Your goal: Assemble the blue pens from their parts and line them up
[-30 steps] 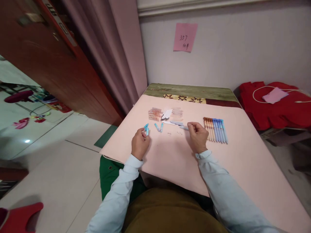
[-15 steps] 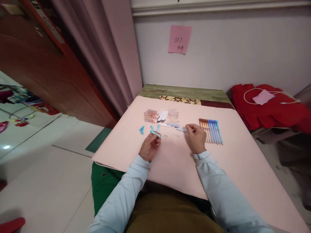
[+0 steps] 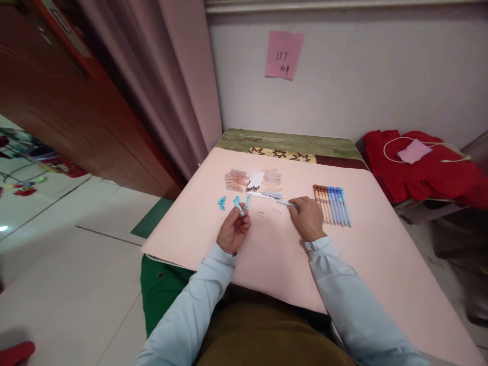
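Between the thumb and fingers of my left hand point(image 3: 233, 230) is a short light-blue pen barrel point(image 3: 239, 207), tilted up to the left. Two similar blue pieces lie just beyond it, and small blue clips point(image 3: 222, 203) sit to its left. My right hand point(image 3: 308, 218) pinches a pale-blue pen tube point(image 3: 286, 203) that points left, low over the table. Tiny clear parts point(image 3: 277, 211) lie between the hands. Black-tipped white refills point(image 3: 254, 182) lie ahead, with more pale-blue tubes point(image 3: 272, 194) in front of them.
Brown, orange and blue pens point(image 3: 331, 206) lie in a neat row at the right. Two stacks of pieces, reddish-clear point(image 3: 235, 180) and pale point(image 3: 272, 179), flank the refills. A pink sheet point(image 3: 274, 274) covers the table. Red cloth point(image 3: 412, 178) with a white cable lies beyond its right edge.
The blue barrel in my left hand has turned from nearly level to steeper. My right fingers have shifted along the pale-blue tube, which shows more clearly. The view has tilted slightly.
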The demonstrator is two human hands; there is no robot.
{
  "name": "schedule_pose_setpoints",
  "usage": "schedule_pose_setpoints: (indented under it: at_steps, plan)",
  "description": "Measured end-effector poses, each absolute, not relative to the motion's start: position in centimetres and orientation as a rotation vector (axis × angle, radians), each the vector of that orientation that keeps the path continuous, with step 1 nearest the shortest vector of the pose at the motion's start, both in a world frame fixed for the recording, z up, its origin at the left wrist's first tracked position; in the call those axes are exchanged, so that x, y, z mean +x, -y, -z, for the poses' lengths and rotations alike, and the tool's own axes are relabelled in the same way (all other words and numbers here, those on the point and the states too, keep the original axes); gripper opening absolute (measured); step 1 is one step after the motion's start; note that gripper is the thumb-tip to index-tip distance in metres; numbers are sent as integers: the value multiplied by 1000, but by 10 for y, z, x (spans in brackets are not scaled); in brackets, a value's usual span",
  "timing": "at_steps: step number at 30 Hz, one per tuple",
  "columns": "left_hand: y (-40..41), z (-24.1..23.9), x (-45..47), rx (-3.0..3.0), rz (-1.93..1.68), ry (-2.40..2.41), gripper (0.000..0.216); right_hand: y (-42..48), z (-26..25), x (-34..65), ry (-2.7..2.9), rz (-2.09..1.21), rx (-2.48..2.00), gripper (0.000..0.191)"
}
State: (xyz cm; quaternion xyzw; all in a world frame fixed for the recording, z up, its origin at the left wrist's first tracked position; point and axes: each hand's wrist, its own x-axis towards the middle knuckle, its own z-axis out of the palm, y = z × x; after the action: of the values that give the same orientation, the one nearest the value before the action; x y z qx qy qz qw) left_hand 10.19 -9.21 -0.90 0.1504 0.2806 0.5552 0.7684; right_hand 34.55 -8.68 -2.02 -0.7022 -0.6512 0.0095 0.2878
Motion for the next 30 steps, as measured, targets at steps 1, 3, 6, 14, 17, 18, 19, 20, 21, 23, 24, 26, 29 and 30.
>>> schedule_pose_setpoints:
  at_steps: [1, 3, 6, 14, 17, 18, 19, 20, 21, 23, 24, 26, 29, 30]
  plan:
    - [92, 9, 102, 325, -1207, -606, 20, 87, 20, 345, 1741, -30, -1870, 18]
    - [93, 8, 102, 333, -1213, -599, 16, 88, 19, 343, 1731, -47, -1850, 18]
    - [93, 8, 101, 345, -1218, -607, 11, 89, 18, 341, 1708, -82, -1797, 20]
    - [93, 8, 101, 331, -1193, -616, 10, 89, 23, 341, 1763, -40, -1822, 18]
    - [94, 8, 101, 328, -1156, -632, 13, 89, 25, 340, 1749, -23, -1803, 21]
    - [94, 7, 101, 326, -1138, -640, 13, 89, 25, 339, 1736, -16, -1792, 22]
    - [95, 6, 101, 322, -1116, -648, 13, 89, 24, 338, 1721, -11, -1778, 23]
    - [96, 5, 101, 317, -1094, -654, 12, 89, 24, 337, 1706, -8, -1763, 23]
    - [96, 3, 101, 309, -1072, -659, 12, 90, 23, 335, 1695, -8, -1746, 24]
    - [97, 0, 100, 286, -1036, -661, 16, 92, 23, 331, 1685, -11, -1718, 23]
    - [97, 0, 100, 270, -1024, -659, 19, 93, 22, 330, 1689, -12, -1708, 22]
    - [97, -1, 99, 236, -1012, -650, 23, 94, 23, 327, 1708, -11, -1692, 21]
    - [94, 1, 99, 198, -1015, -644, 21, 95, 24, 323, 1734, -6, -1678, 21]
    - [94, 2, 99, 198, -1023, -645, 19, 94, 23, 321, 1738, -5, -1676, 21]
